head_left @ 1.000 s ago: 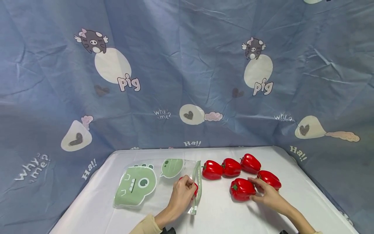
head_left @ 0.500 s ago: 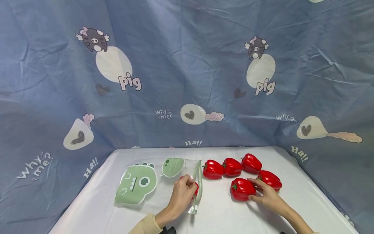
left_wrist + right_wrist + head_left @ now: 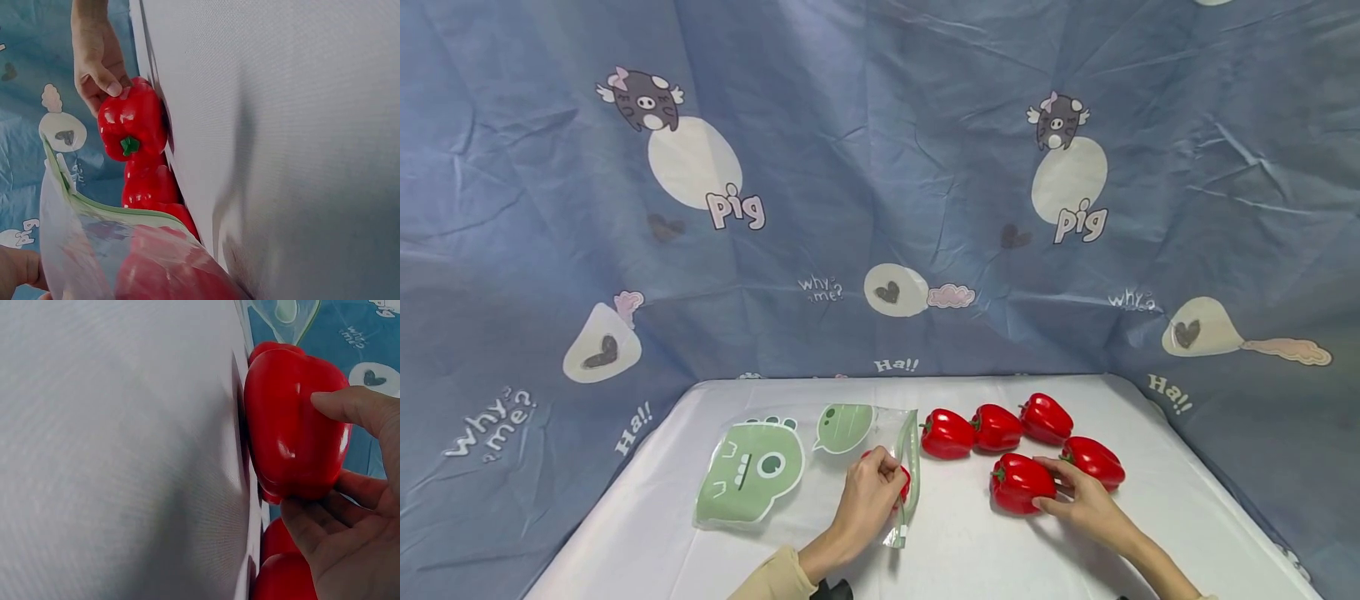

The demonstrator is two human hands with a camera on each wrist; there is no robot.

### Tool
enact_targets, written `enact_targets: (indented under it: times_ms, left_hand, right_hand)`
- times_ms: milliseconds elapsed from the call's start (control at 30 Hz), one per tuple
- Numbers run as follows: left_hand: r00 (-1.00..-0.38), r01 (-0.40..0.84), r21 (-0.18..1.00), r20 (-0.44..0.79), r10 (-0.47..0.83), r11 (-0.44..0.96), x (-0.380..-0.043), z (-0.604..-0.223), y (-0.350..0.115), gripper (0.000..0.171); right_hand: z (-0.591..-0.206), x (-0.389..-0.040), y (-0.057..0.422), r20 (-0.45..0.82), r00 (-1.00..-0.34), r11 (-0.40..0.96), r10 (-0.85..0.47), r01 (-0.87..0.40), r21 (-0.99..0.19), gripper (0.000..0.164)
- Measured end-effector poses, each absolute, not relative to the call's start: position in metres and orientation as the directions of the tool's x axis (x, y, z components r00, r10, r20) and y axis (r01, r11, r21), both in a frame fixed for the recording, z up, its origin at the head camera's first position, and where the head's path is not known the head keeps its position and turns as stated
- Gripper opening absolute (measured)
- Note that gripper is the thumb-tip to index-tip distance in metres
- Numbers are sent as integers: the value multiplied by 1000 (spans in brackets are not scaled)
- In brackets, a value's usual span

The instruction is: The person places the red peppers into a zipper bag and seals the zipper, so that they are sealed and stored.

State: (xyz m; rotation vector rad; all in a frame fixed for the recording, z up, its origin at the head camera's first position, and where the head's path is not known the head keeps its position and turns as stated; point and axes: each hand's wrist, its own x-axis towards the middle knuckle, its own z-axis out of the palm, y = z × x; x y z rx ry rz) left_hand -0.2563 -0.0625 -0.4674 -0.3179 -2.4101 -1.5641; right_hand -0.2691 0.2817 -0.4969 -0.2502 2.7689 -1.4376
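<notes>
Very little has moved since half a second ago: the held pepper (image 3: 1021,485) has shifted only slightly up and to the left in the head view, and the right hand (image 3: 1086,500) has gone with it. Clear bag (image 3: 786,475) lies at the left of the table (image 3: 955,533), with its green zip strip (image 3: 913,467) turned to the right. Through its film, near the mouth, another red pepper (image 3: 169,278) shows. From the left wrist view, the mouth stands open and raised.

Left hand (image 3: 868,496) comes from the lower middle of the frame, fingers bent, and pinches the bag close to this mouth. Right hand reaches from the lower right and grips the held pepper, thumb on the near side, fingers at the end away from the stem. Whether this pepper touches the table, I cannot tell. Three peppers (image 3: 996,428) lie above it, and a fourth (image 3: 1093,463) is just beyond the right hand.
</notes>
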Motion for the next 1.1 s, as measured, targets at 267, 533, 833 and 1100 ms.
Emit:
enact_targets:
  times_ms: [267,533,833,1100]
  left_hand:
    - [-946,310,857,321,45,411,-257,-468,-63,8]
    - [-943,318,851,331,42,417,-258,-469,-62,9]
    - [-947,305,859,318,37,412,-258,-470,-61,9]
    - [-946,305,856,322,31,418,-258,-468,-61,9]
  right_hand:
    - [-496,-269,281,82,-988,581,-128,-142,-801,67]
    - [-495,-270,285,90,-989,596,-118,-144,-790,68]
    - [-490,-270,286,145,-980,610,-132,-196,-768,62]
    - [-485,-273,286,126,-983,593,-137,-183,-784,63]
